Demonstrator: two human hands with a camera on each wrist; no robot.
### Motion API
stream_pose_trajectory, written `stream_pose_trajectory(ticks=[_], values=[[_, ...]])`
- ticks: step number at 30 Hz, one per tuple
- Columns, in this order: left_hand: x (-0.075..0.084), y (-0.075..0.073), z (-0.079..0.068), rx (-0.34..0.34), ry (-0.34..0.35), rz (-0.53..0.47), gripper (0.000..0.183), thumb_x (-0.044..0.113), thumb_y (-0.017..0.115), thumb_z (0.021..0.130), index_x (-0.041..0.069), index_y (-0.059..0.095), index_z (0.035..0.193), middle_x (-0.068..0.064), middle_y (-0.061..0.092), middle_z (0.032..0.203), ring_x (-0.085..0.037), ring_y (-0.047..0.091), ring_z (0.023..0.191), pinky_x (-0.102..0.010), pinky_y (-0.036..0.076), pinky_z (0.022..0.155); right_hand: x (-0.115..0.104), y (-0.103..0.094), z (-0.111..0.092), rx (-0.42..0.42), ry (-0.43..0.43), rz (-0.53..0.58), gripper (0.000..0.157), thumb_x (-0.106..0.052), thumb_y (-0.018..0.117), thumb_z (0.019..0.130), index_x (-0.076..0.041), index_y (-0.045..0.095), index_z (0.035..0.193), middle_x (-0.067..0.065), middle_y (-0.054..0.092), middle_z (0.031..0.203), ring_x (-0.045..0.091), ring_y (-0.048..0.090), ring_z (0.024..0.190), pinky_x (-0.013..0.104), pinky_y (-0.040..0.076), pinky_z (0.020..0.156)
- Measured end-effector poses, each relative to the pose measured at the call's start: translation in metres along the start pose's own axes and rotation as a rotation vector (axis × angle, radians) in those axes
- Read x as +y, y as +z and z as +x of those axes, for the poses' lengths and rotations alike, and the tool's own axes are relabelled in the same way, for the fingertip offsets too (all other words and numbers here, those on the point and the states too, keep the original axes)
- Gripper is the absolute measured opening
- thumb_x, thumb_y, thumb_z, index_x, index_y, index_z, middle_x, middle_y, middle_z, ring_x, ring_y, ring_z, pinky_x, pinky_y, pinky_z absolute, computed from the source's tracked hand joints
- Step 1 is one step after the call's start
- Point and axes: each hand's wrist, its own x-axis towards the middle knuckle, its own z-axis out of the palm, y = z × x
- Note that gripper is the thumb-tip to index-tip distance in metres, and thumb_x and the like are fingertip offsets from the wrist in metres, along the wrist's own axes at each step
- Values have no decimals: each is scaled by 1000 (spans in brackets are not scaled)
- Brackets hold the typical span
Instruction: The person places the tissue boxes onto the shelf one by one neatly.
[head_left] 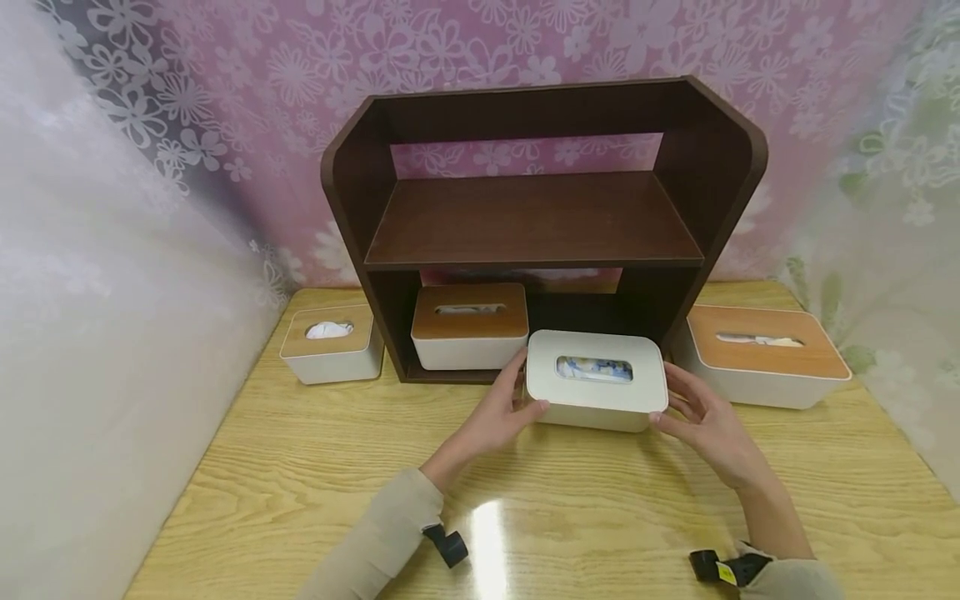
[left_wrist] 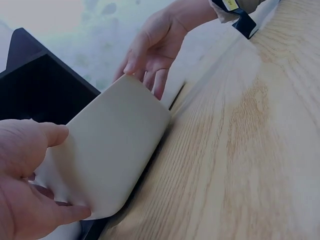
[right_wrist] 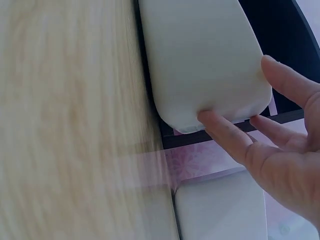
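Note:
A white tissue box [head_left: 592,343] with an oval slot is held between my two hands at the front of the shelf's lower right compartment. My left hand [head_left: 495,417] grips its left end, thumb at the front corner. At the other end my right hand [head_left: 712,429] has its thumb on the front corner and fingers along the side. Close up in the left wrist view, the box's smooth wall [left_wrist: 115,130] slants between both hands. Fingertips of the right hand [right_wrist: 280,145] press the rounded end in the right wrist view.
A dark brown two-tier shelf [head_left: 540,217] stands against the floral wall. Inside its lower left sits a brown-topped tissue box [head_left: 469,346]. Wood-topped tissue boxes flank it, a small one [head_left: 330,362] left and a larger one [head_left: 772,383] right. Wood-grain table [head_left: 300,483] lies in front.

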Motion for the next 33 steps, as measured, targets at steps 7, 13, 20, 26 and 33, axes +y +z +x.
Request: stream_pose_trajectory(ticks=[7, 13, 20, 26, 33], values=[[4, 4, 2, 102, -10, 23, 72, 13, 65, 96, 7, 26, 155, -16, 38, 143, -29, 46, 121, -38, 53, 88, -6, 2, 1, 48, 32, 21, 76, -17, 68, 95, -5, 25, 156, 27, 35, 150, -8, 48, 115, 13, 48, 87], [6, 12, 0, 214, -32, 39, 65, 12, 66, 94, -1, 34, 149, -19, 39, 130, -29, 45, 114, -32, 52, 86, -10, 8, 1, 143, 36, 44, 69, -14, 68, 94, -4, 30, 150, 14, 41, 136, -6, 52, 110, 14, 50, 83], [10, 26, -14, 250, -27, 119, 63, 8, 60, 94, -2, 30, 148, -19, 36, 138, -29, 39, 128, -48, 38, 108, -10, 18, 3, 266, 36, 14, 51, -16, 70, 94, 3, 44, 133, -2, 51, 119, -3, 56, 103, 13, 51, 80], [15, 35, -25, 213, -77, 120, 74, 8, 59, 91, 1, 20, 154, -19, 31, 141, -32, 38, 132, -50, 36, 110, -13, 22, -2, 304, 18, 7, 51, -15, 69, 94, 4, 49, 136, -12, 57, 112, -1, 58, 99, 13, 51, 78], [21, 36, -28, 183, -88, 70, 83, 5, 60, 87, 2, 14, 156, -20, 27, 147, -30, 33, 138, -47, 29, 116, -19, 22, -9, 230, 87, 47, 63, -20, 64, 98, 4, 34, 149, 8, 47, 136, -6, 54, 111, 11, 49, 83]])
